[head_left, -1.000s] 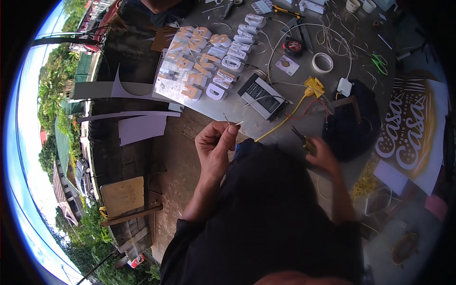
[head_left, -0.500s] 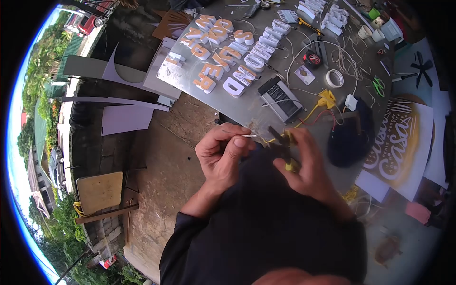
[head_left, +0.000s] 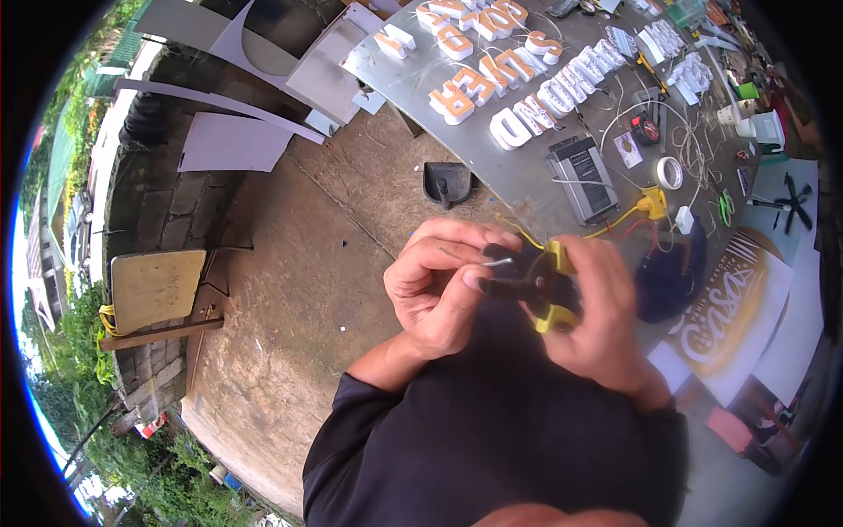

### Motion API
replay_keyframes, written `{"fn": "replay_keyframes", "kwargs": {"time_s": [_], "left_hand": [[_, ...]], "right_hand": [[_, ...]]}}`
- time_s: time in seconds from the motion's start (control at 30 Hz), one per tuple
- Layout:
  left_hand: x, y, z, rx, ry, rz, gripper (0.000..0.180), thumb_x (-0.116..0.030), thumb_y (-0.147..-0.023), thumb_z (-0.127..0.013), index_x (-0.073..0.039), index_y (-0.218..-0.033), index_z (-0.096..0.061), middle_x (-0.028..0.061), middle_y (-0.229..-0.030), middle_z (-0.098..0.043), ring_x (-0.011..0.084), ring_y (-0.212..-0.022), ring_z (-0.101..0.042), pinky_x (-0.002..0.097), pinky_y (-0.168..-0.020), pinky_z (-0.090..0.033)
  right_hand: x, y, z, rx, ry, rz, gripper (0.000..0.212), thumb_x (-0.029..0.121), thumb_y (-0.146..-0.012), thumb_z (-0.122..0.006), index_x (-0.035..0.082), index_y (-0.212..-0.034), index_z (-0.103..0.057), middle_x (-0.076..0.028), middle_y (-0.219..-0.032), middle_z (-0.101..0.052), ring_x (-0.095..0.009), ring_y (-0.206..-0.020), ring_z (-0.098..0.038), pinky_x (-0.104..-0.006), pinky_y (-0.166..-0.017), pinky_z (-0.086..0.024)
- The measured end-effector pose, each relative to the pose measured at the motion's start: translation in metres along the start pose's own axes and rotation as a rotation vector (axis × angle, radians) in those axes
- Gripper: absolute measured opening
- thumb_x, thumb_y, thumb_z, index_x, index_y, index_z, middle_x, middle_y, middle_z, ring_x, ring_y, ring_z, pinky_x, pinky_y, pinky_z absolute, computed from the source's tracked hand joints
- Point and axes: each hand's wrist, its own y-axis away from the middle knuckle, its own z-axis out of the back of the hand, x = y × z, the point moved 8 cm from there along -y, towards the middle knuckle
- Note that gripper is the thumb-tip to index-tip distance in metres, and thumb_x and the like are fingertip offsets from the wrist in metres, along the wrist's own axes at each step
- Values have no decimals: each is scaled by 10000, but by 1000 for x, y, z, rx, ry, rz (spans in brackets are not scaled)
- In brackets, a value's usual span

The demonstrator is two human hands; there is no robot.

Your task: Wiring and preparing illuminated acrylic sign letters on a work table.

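A thin white wire (head_left: 497,262) is pinched between the thumb and fingers of my left hand (head_left: 435,285), its pale end pointing right. My right hand (head_left: 601,303) is closed round the yellow-and-black handles of a wire stripper (head_left: 531,285). The tool's dark jaws reach left to my left fingertips, with the wire end right at them. Motion blur hides whether the jaws bite the wire. Both hands are held in front of my dark shirt, just off the near edge of the metal table (head_left: 492,180).
On the table lie white-sided channel letters (head_left: 509,130), a boxy power supply (head_left: 584,180), a yellow plug adaptor (head_left: 652,202), a tape roll (head_left: 669,173), a tape measure (head_left: 645,130) and green scissors (head_left: 725,209). A black dustpan (head_left: 449,184) rests on the floor. Printed sheets (head_left: 738,290) lie at right.
The view has swung, so the table sits further up and right. My right hand has brought the wire stripper's jaws to the wire end at my left fingertips; before, they were apart.
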Motion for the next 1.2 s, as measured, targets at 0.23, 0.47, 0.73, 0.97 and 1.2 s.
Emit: {"fn": "replay_keyframes", "kwargs": {"time_s": [0.23, 0.47, 0.73, 0.97, 1.2], "left_hand": [[-8, 1, 31, -118, 104, -32, 50, 2, -920, -644, 52, -920, -635, 186, -1066, -634, 329, -975, -699, 461, -877, -568], [-12, 4, 39, -155, -19, -49, 23, 49, -892, -655, 53, -915, -651, 184, -1042, -662, 303, -967, -705, 421, -863, -576], [-18, 4, 36, -153, -175, -21, 48, 69, -862, -688, 41, -894, -666, 172, -1012, -687, 250, -942, -700, 345, -815, -566], [-10, 10, 34, -72, -312, 170, 53, 20, -880, -694, 39, -924, -673, 166, -1056, -657, 170, -882, -643, 278, -745, -515], [-11, 22, 40, -151, -294, 175, 73, 46, -842, -729, 31, -901, -690, 143, -999, -683, 145, -844, -631, 241, -670, -486]], "right_hand": [[16, -20, -22, 54, 14, 42, 645, 87, -608, -728, -35, -1211, -536, -177, -976, -593, -381, -850, -573, -459, -772, -454], [15, -21, -32, 96, 11, -9, 607, 69, -601, -725, -24, -1176, -555, -175, -958, -599, -378, -842, -586, -454, -765, -467], [-2, -9, -40, 131, -243, -210, 433, 18, -704, -740, -37, -1106, -589, -189, -927, -644, -374, -807, -667, -413, -683, -526], [-5, -2, -46, 279, -398, -363, 304, 78, -826, -757, -39, -1067, -612, -195, -890, -660, -358, -806, -686, -375, -700, -532], [-6, 5, -51, 243, -393, -333, 315, 85, -810, -756, -26, -1073, -622, -173, -871, -664, -317, -761, -664, -369, -681, -508]]}}
